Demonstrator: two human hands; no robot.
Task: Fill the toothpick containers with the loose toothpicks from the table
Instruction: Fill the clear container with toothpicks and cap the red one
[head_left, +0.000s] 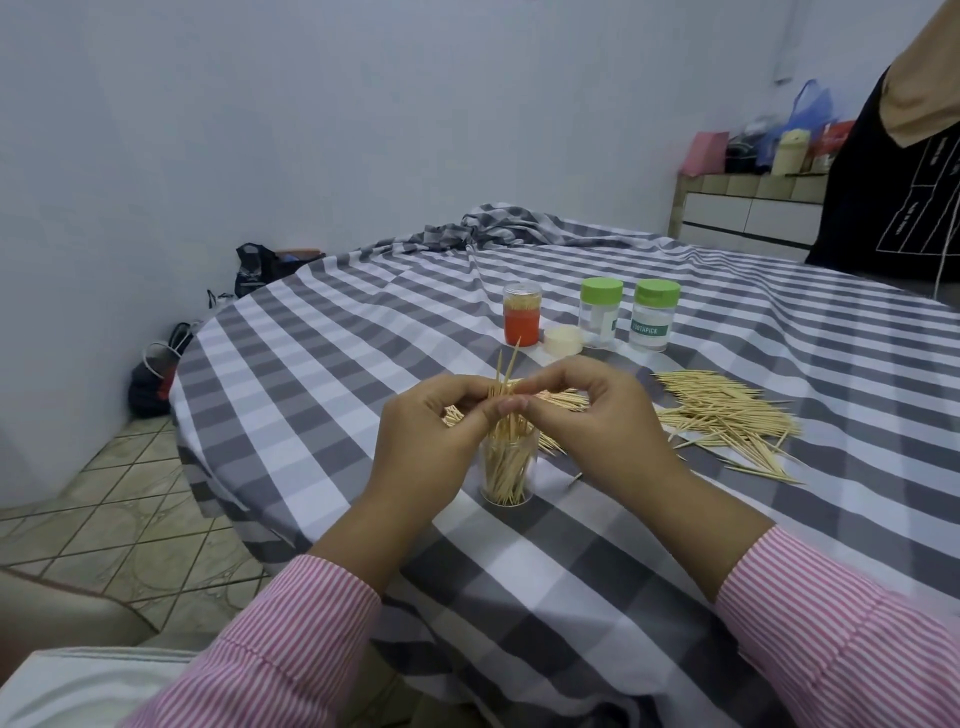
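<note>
- Above the open clear container (508, 470), both hands meet on a small bundle of toothpicks (506, 387): the left hand (426, 441) pinches it between thumb and curled fingers, and the right hand (597, 415) pinches the same bundle from the other side, its thumb and forefinger closed narrowly on the sticks.
- The bundle stands nearly upright, its upper tips fanning out above the fingers and its lower ends reaching down into the container's mouth.
- That container stands upright on the checked tablecloth (571, 571), partly filled with leaning toothpicks.
- Judged from this, the step in hand is feeding a gathered bundle into the container; the next move calls for squaring the sticks together so none catch on the rim, then loosening both pinches so they slide down.
- Right of the container, well apart, lies the large pile of loose toothpicks (727, 415), so much of the task remains.
- Beyond the container stand an orange-labelled full jar (521, 314), a loose pale lid (563, 340) and two green-capped jars (601, 312) (655, 314).
</note>
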